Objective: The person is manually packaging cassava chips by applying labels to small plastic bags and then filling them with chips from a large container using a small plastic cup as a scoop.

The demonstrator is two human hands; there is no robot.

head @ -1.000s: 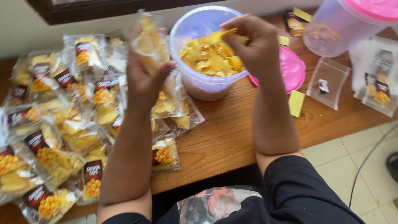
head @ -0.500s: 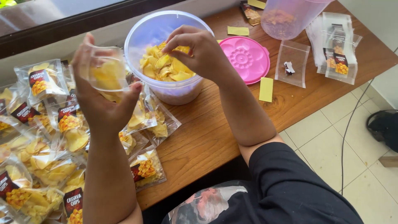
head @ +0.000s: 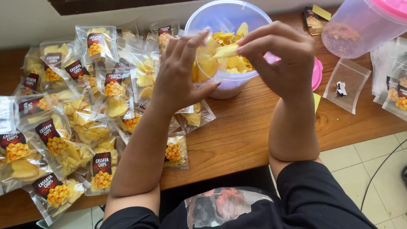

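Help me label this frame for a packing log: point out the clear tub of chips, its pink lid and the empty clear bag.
clear tub (head: 229,15): head view, on its back inner wall.
pink lid (head: 316,74): head view, on its exposed right edge.
empty clear bag (head: 354,76): head view, on its upper clear part.

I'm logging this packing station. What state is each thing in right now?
Left hand: holding a clear bag, partly filled.
Right hand: pinching a yellow chip.
Clear tub: open, chips inside.
Pink lid: off, on the table.
Pink-lidded jug: lid on.
Flat bag: unfilled.
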